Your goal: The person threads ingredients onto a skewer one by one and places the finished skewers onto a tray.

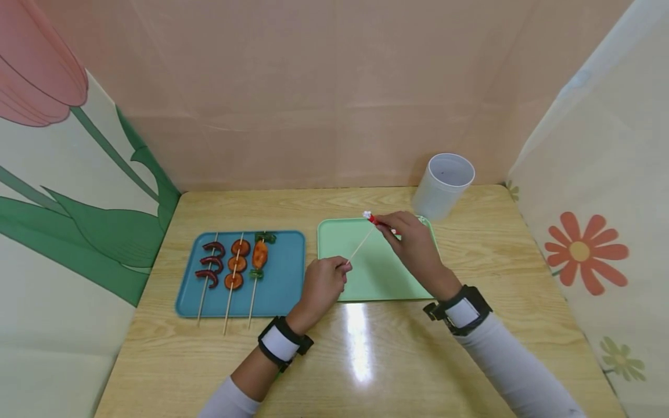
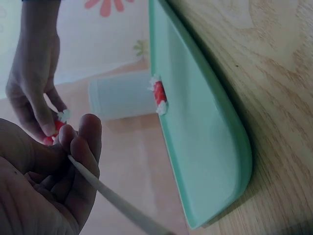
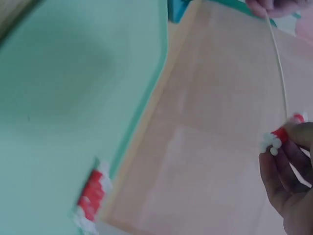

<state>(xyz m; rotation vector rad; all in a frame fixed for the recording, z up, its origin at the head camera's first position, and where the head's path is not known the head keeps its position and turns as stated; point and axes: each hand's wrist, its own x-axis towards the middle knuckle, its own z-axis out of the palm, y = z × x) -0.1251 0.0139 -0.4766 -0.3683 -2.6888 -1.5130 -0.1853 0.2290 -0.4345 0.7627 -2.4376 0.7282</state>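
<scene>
My left hand [image 1: 322, 285] pinches a thin wooden skewer [image 1: 362, 245], which slants up and to the right from its fingertips. At the skewer's upper end, my right hand [image 1: 413, 247] pinches a small red piece with frilly white ends [image 1: 371, 218]; its fingers cover the middle of the piece. Cannot tell whether the skewer's tip has gone into it. Both hands are above the light green tray [image 1: 360, 287]. On that tray, by its far right corner, lies a similar red-and-white piece [image 2: 160, 95], seen clearly in both wrist views.
To the left, a blue tray [image 1: 282, 290] bears three loaded skewers: dark red curled pieces [image 1: 211, 262], round orange-brown slices [image 1: 237, 265], and an orange piece between green ones [image 1: 259, 255]. Their sticks overhang the near rim. A translucent white cup [image 1: 441, 186] stands behind the green tray.
</scene>
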